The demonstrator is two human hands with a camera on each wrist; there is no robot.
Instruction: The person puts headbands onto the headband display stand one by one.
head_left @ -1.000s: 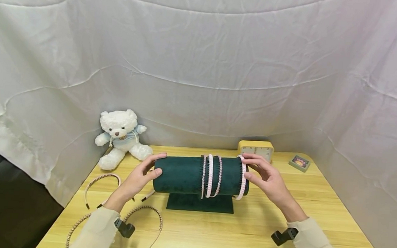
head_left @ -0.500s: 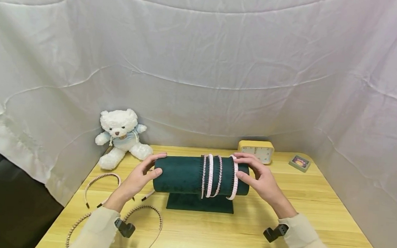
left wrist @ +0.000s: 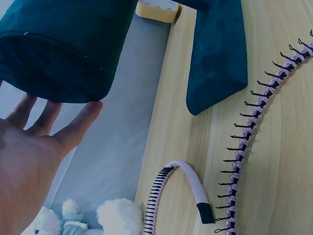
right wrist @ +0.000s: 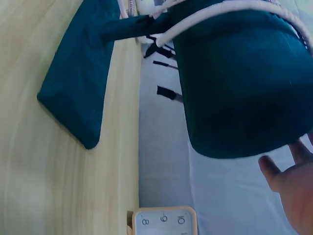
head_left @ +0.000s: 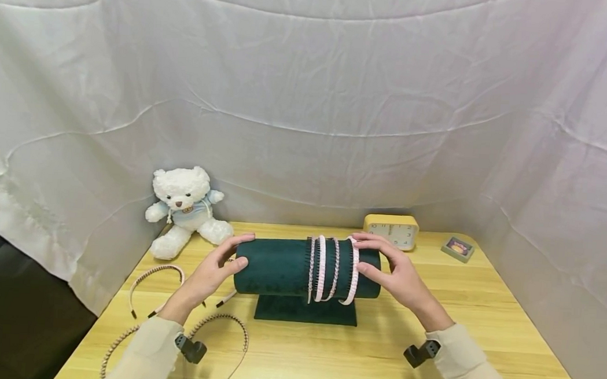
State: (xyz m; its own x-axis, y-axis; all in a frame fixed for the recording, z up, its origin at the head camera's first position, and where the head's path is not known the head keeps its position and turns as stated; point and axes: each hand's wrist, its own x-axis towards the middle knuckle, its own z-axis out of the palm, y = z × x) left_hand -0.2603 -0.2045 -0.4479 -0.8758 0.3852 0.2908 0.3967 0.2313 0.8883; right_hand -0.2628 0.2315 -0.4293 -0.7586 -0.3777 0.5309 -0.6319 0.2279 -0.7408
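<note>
A dark green velvet headband stand (head_left: 272, 269), a horizontal roll on a flat base, stands mid-table. My left hand (head_left: 206, 275) holds the roll's left end, thumb in front and fingers at the top and end. My right hand (head_left: 405, 277) holds a pale pink headband (head_left: 353, 282) on the roll's right part, with thumb at its front and fingers at its top. Close to its left on the roll sit three headbands: a thin braided one (head_left: 336, 267), a thicker pale pink one (head_left: 321, 272) and another thin one (head_left: 311, 271). The roll's bare end (right wrist: 234, 132) shows in the right wrist view.
Several loose headbands lie at the left, among them a pale toothed one (head_left: 155, 268) and a twisted one (head_left: 245, 339). A white teddy bear (head_left: 180, 188) sits at the back left. A yellow clock (head_left: 405, 236) and a small grey-framed box (head_left: 458, 249) stand at the back right.
My right hand has slid the pale pink headband leftward along the roll, from near its right end to beside the other headbands. My left hand has stayed on the left end.
</note>
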